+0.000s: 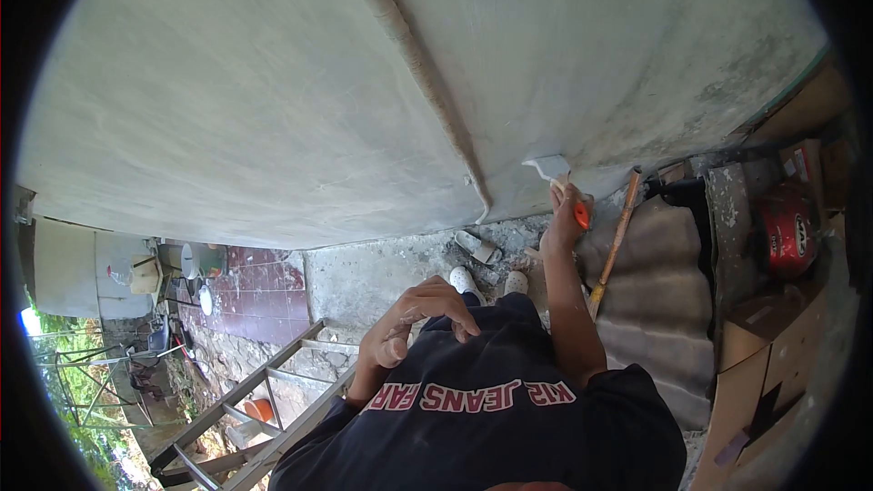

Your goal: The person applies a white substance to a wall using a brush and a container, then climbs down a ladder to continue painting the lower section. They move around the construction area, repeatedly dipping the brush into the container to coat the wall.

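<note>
A paint brush [559,176] with a pale handle and an orange end is in my right hand [566,223], its white-coated bristles against the lower part of the grey-white wall [300,82]. My fingers wrap round the handle. Over the dark shirt [482,427], my left hand [420,314] is held with curved, spread fingers and nothing in it; whitish smears mark its skin. A rough pipe [418,68] runs down the wall, left of the brush.
An aluminium ladder [300,400] lies at lower left. Right of my feet are a wooden pole [618,236], corrugated sheets [659,300], a red helmet [789,229] and cardboard boxes [773,355]. A whitish block [477,246] lies by the wall.
</note>
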`<state>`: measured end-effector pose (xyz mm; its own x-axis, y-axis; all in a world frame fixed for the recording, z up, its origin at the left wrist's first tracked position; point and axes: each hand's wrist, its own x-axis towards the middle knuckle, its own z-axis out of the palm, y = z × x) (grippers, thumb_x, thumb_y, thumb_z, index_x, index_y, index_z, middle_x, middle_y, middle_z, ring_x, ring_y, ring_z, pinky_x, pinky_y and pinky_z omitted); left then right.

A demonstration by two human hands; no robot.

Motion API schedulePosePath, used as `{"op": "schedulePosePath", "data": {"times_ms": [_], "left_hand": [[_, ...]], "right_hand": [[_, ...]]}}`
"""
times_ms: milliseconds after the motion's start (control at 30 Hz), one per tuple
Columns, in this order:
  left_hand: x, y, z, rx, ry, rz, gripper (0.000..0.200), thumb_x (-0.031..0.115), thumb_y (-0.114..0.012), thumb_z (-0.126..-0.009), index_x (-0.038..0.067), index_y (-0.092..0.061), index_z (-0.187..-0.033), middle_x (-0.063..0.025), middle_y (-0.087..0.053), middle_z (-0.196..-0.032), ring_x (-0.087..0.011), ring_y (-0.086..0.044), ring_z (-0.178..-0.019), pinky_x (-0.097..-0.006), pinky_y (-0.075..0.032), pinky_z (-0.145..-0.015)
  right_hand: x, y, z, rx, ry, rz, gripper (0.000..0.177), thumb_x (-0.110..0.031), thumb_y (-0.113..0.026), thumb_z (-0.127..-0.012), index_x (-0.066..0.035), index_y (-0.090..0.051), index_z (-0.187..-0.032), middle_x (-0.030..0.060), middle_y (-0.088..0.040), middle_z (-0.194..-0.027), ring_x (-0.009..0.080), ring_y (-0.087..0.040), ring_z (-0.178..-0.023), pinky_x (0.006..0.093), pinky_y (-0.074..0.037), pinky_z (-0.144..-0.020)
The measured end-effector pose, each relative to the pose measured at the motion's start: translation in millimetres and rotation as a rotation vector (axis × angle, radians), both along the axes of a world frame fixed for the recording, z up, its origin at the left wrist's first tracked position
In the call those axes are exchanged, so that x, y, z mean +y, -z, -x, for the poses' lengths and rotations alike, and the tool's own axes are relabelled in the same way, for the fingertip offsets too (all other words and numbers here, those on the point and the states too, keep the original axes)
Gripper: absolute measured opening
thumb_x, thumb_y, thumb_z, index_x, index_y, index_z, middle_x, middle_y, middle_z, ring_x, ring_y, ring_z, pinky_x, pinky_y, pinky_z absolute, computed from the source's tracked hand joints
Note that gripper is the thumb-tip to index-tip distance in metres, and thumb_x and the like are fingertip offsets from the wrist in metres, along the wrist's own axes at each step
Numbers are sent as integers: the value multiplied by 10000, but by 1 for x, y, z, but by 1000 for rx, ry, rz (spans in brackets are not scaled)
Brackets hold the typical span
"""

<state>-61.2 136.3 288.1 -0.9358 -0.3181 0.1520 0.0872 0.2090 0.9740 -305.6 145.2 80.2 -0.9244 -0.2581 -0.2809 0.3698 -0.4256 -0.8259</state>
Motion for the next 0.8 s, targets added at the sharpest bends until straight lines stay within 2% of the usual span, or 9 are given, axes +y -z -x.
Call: {"op": "schedulePosePath", "data": {"times_ms": [133,267,333,400,433,533,600,733,800], "left_hand": [[-4,6,15,76,73,-34,940,827,-217,-754,9,-663,-877,-91,-633,-714,-213,-608,-670,-335,-382,-737],[-3,8,35,128,157,-47,924,815,-226,-768,7,-661,-882,-83,-622,-699,-215,-600,-667,-331,-380,-722],[-4,7,43,149,230,-53,917,808,-231,-775,6,-660,-888,-77,-613,-690,-216,-593,-673,-333,-377,-712],[-4,5,47,158,254,-53,918,807,-228,-777,4,-659,-888,-76,-608,-685,-218,-591,-677,-333,-375,-710],[-4,5,47,155,259,-59,919,806,-226,-778,3,-659,-889,-75,-604,-680,-219,-589,-681,-333,-374,-709],[-3,6,45,160,241,-45,921,807,-223,-777,5,-661,-890,-83,-617,-697,-223,-596,-690,-336,-373,-718],[-5,7,41,159,221,-28,926,810,-219,-775,5,-662,-889,-86,-621,-702,-225,-598,-692,-337,-374,-723],[-10,15,27,155,130,-28,945,822,-217,-762,0,-665,-892,-100,-632,-710,-235,-605,-701,-338,-380,-740],[-11,17,20,144,89,-29,952,826,-217,-757,-3,-665,-893,-103,-632,-709,-238,-606,-702,-338,-382,-744]], "right_hand": [[24,-110,19,117,-49,296,206,-126,-554,-907,11,-418,-978,183,-560,-1037,317,-604,-991,419,-470,-976],[35,-200,38,325,43,478,194,-144,-533,-924,-33,-382,-975,157,-564,-1001,272,-603,-990,444,-466,-964],[37,-232,47,422,101,563,190,-139,-527,-925,-36,-376,-976,160,-566,-1000,268,-605,-980,454,-465,-963],[37,-251,55,689,135,600,198,-129,-530,-921,-44,-360,-975,158,-565,-1006,257,-601,-970,448,-474,-949],[32,-255,58,702,143,605,198,-129,-530,-921,-44,-360,-975,158,-565,-1006,257,-601,-970,448,-474,-949],[18,-252,62,625,133,547,193,-120,-528,-922,-45,-351,-940,151,-569,-992,228,-588,-972,445,-487,-931],[3,-222,65,692,122,435,227,-142,-540,-921,-48,-333,-922,192,-574,-1000,281,-605,-974,454,-476,-944],[19,-127,54,712,56,42,230,-120,-535,-927,-23,-327,-917,169,-561,-980,248,-627,-924,365,-498,-879],[28,-75,40,605,-5,-43,208,-112,-532,-926,-4,-354,-923,159,-555,-979,253,-640,-901,322,-514,-813]]}}
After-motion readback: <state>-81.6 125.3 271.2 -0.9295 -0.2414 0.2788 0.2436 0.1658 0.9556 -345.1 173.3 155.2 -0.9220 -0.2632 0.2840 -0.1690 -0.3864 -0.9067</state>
